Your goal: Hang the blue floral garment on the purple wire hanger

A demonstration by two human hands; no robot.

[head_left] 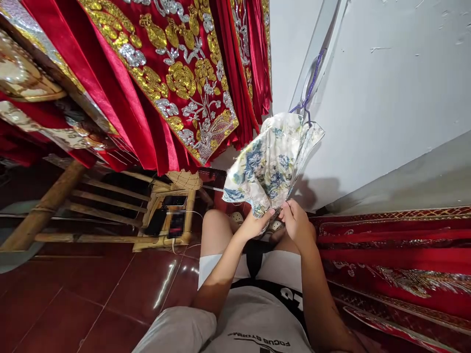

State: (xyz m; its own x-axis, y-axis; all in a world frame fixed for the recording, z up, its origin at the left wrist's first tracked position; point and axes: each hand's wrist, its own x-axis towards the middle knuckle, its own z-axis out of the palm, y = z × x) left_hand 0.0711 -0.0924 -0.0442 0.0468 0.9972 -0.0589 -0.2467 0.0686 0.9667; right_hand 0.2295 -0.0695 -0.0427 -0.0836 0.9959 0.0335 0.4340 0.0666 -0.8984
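A white cloth with blue and yellow flowers (270,162) hangs from a purple cord (311,86) tied against the white wall. My left hand (253,224) pinches the cloth's lower edge from the left. My right hand (297,221) is closed on the same lower edge just beside it. Both hands sit above my knees, and I am seated low over a dark red tiled floor.
Red drapes with gold and silver embroidery (176,73) hang at the upper left. More red embroidered fabric (393,264) lies at the right. A small wooden stool (171,215) holding phones stands at the left, beside a bamboo frame (47,206).
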